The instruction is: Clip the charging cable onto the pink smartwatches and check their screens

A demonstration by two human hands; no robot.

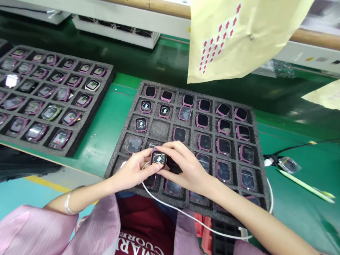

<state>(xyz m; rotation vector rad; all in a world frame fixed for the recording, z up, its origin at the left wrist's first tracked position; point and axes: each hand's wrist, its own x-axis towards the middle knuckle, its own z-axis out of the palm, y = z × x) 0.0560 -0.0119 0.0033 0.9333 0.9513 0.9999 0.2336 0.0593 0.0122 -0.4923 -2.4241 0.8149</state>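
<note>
Between my two hands is a purple smartwatch (158, 158) with its screen lit, showing a dial face. My left hand (135, 166) grips its left side, the thumb across the lower edge. Fingers of my right hand (188, 169) close on its top and right side. A white cable (166, 203) runs from beside my left hand toward the lower right. Below is a dark foam tray (160, 130) of similar watches in square pockets; a few screens at its upper left are lit. One bare pocket shows just above my hands, and my hands hide several others.
Another foam tray (82, 129) of watches lies on the green table (117, 103) to the left. Yellow paper with red arrows (239, 42) hangs ahead from a shelf. To the right are a light green pen (306, 186) and a black cable (302, 145).
</note>
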